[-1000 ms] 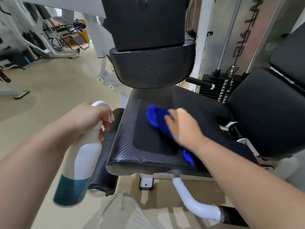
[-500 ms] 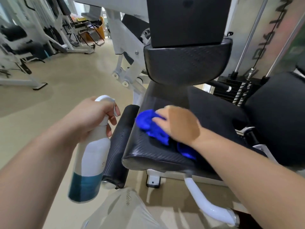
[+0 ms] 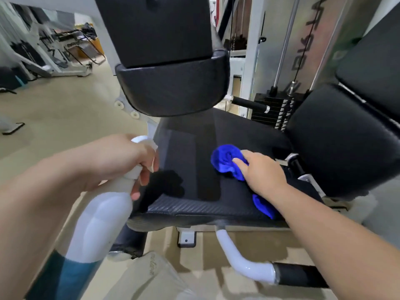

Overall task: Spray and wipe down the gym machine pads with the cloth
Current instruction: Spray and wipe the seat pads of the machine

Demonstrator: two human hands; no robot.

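Two bare forearms coming in from lower left and lower right, left hand (image 3: pixel 121 161), right hand (image 3: pixel 263 172), pale beige trouser leg (image 3: pixel 151 282) at bottom centre, small dark script lettering on it

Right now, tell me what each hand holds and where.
Left hand grips the white plastic spray bottle by its neck; right hand presses on the crumpled blue cloth.

Setting: gym. Evidence: black seat pad (image 3: pixel 194 161) on a white-framed machine. Weight stack (image 3: pixel 279 111) with chrome guide rods (image 3: pixel 283 40) behind it. More white-framed machines (image 3: pixel 54 50) stand far left on the tan floor (image 3: pixel 54 118).
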